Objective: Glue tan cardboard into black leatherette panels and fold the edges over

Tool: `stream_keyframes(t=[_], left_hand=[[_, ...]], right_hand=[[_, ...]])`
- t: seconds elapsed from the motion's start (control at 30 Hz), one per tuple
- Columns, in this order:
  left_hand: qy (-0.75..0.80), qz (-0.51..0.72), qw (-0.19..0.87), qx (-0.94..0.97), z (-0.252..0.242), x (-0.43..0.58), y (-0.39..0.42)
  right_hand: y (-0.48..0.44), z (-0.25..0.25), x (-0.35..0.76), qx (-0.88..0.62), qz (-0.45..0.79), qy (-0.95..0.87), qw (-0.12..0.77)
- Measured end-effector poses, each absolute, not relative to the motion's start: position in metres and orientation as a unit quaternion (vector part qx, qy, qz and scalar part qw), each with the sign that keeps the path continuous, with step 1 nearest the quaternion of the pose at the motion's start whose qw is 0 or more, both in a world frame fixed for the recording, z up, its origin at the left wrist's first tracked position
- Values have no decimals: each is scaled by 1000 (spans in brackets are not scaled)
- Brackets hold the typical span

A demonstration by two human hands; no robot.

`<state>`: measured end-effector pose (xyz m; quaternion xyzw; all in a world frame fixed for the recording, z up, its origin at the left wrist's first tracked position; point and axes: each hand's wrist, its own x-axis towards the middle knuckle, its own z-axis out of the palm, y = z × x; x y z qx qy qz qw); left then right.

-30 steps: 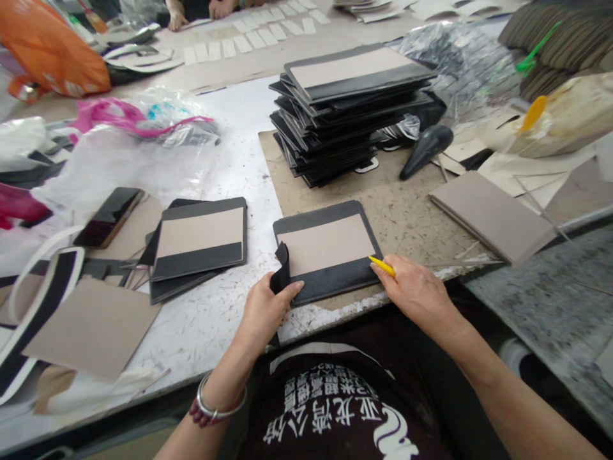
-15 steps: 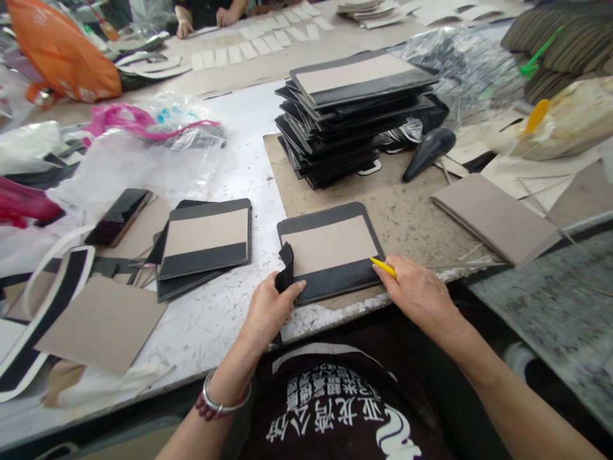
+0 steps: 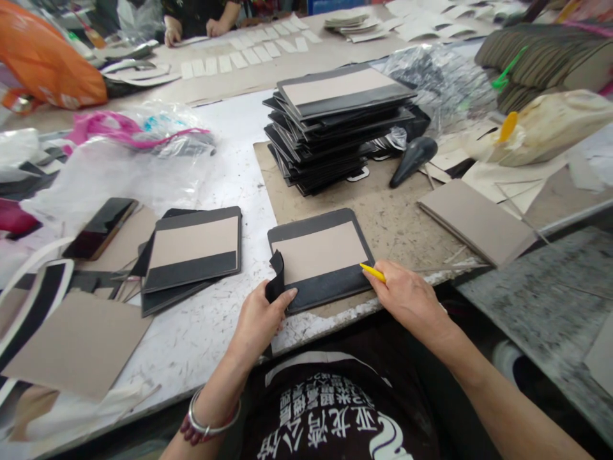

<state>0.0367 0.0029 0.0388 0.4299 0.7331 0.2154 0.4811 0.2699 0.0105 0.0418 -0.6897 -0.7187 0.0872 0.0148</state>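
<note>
Lying flat by the near edge of the table (image 3: 230, 185), a black board (image 3: 325, 291) with a pale panel across its middle is held at its near left corner by the left hand (image 3: 261, 313). The thumb is pressed on top of the corner, and the other fingers are curled in below the edge, partly hidden. A black strip (image 3: 276, 275) is caught between thumb and forefinger, its loose end curled upward beside the panel; whether it is joined to the board cannot be told. A slim yellow tool (image 3: 373, 273) is gripped in the closed fingers of the right hand (image 3: 405, 294), its tip pointed at the board's right side, where the panel meets the near black band — whether the surface is touched cannot be made out.

Most of the board is laid over a brown sheet (image 3: 387, 233) spread on the table. Farther back on the sheet, similar boards are piled in a tall, uneven stack (image 3: 345, 134), with a dark handle (image 3: 416, 156) seen to its right. To the left, two more boards (image 3: 191, 243) are overlapped, near a phone (image 3: 101, 227) and a grey card (image 3: 79, 345). More grey cards (image 3: 476, 220) are piled to the right. At the far side, a co-worker's hands (image 3: 218, 27) are rested near rows of small white pieces (image 3: 238, 60).
</note>
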Motion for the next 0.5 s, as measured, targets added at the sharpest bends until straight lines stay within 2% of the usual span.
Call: stream_keyframes(t=[0.5], left_hand=[[717, 230, 456, 475, 31, 34, 1]], right_hand=[[11, 43, 269, -696, 60, -715, -18]])
